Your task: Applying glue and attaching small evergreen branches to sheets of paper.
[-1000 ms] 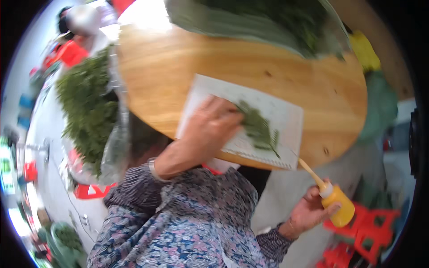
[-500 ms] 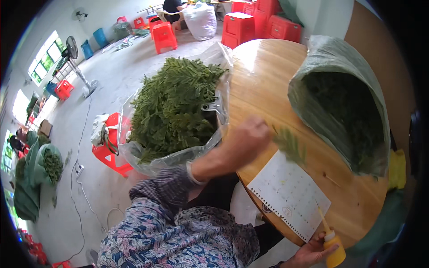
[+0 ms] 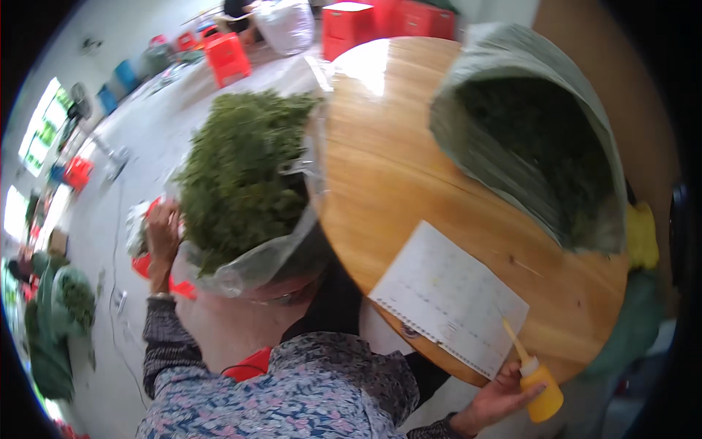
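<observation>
My right hand (image 3: 497,399) grips a yellow squeeze bottle (image 3: 542,394) with a long thin nozzle, at the near edge of the round wooden table. The nozzle tip lies over a white spiral-bound sheet (image 3: 446,296) with small marks on it. On the far left, my left hand (image 3: 162,227) reaches to the outer side of a big heap of green fern-like fronds (image 3: 241,172) in a clear plastic bag (image 3: 248,274). Motion smears its fingers, and whether they hold anything is unclear. Beside that hand are a whitish bundle (image 3: 137,223) and a red stool (image 3: 142,265).
A pale woven sack (image 3: 468,139) of dark green foliage lies open on the right of the wooden table (image 3: 387,168). Red stools (image 3: 227,58) and a stuffed white sack (image 3: 284,28) stand at the back, near another person. Green sacks (image 3: 51,314) sit on the floor at left.
My left hand has swung from above the table to the far left, past the frond heap. The frond beside it earlier no longer shows there. My right hand still holds the bottle.
</observation>
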Tool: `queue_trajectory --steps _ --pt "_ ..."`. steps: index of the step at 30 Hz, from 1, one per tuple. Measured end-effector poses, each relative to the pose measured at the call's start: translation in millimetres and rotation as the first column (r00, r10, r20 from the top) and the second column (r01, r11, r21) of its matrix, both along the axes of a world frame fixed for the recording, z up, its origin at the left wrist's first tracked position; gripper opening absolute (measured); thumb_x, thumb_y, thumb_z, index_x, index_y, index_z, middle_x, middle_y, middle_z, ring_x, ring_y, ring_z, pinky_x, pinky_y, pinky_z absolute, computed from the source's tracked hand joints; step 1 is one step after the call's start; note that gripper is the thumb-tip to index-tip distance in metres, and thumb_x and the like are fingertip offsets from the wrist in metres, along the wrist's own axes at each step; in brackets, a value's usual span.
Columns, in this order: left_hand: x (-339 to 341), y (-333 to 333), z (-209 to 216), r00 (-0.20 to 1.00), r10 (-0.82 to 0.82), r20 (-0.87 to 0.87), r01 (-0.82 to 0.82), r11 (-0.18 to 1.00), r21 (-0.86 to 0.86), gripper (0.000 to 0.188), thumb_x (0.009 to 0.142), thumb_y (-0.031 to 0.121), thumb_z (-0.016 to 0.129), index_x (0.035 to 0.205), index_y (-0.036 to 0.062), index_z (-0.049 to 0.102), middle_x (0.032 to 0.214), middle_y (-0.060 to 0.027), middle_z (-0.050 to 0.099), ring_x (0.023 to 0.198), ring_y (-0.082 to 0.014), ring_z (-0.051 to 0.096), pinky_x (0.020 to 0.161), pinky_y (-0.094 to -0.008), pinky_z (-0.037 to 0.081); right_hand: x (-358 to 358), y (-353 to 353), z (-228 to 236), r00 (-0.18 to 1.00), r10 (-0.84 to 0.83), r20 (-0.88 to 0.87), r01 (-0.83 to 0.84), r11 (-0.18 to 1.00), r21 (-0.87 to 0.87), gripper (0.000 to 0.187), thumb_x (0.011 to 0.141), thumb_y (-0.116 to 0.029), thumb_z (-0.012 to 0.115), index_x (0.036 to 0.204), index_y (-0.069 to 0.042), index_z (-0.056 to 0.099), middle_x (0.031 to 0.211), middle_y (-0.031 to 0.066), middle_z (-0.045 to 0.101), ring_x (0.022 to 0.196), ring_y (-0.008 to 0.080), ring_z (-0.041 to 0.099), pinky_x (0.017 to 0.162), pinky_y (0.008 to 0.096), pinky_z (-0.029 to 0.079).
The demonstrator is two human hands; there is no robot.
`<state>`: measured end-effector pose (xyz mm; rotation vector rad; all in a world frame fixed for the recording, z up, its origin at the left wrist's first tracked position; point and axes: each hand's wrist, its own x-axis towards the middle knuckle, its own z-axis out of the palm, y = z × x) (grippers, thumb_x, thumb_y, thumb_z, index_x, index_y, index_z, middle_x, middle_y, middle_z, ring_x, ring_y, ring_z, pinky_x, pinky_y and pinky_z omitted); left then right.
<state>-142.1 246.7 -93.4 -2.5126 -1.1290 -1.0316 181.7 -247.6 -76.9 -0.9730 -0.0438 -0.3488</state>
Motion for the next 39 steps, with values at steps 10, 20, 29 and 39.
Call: queue_trajectory --steps 10,20,29,39 --pt "194 -123 96 0.848 -0.519 0.104 0.521 0.853 0.009 0.016 0.080 0.005 0.061 0.095 0.0026 0.066 0.094 -0.0092 0.063 0.082 -0.0253 0.058 0.076 -0.0351 0.047 -21 5 2 1.000 -0.015 0.013 0.014 0.995 0.101 0.047 0.091 -0.041 0.060 0.119 -0.004 0.051 0.104 0.0105 0.062 0.075 0.0114 0.057 0.065 0.0186 0.048" --pt "443 -219 82 0.077 -0.995 -0.068 0.996 0.080 -0.045 0.032 0.081 0.010 0.058 0.112 0.0061 0.057 0.118 -0.0132 0.053 0.105 -0.0287 0.053 0.087 -0.0377 0.045 -37 2 15 1.000 -0.015 -0.013 0.017 0.984 0.180 0.048 0.091 -0.040 0.060 0.126 -0.009 0.046 0.105 0.0123 0.061 0.079 0.0139 0.058 0.061 0.0197 0.049" --pt "590 -319 92 0.215 -0.972 -0.096 0.976 0.217 -0.011 0.067 0.073 -0.001 0.063 0.134 0.0128 0.040 0.130 -0.0204 0.040 0.114 -0.0369 0.043 0.089 -0.0429 0.044 -46 10 -1 0.998 -0.057 0.009 0.053 0.964 0.259 0.051 0.091 -0.040 0.060 0.128 -0.011 0.041 0.105 0.0137 0.061 0.075 0.0172 0.058 0.058 0.0231 0.049" --pt "622 -286 84 0.099 -0.991 0.086 0.976 0.080 -0.200 0.056 0.071 -0.007 0.059 0.122 0.0108 0.043 0.104 -0.0227 0.055 0.081 -0.0418 0.056 0.071 -0.0472 0.046 -33 9 -9 0.998 -0.053 0.028 0.039 0.928 0.371 0.051 0.090 -0.040 0.060 0.128 -0.012 0.040 0.102 0.0143 0.062 0.072 0.0199 0.057 0.057 0.0252 0.048"
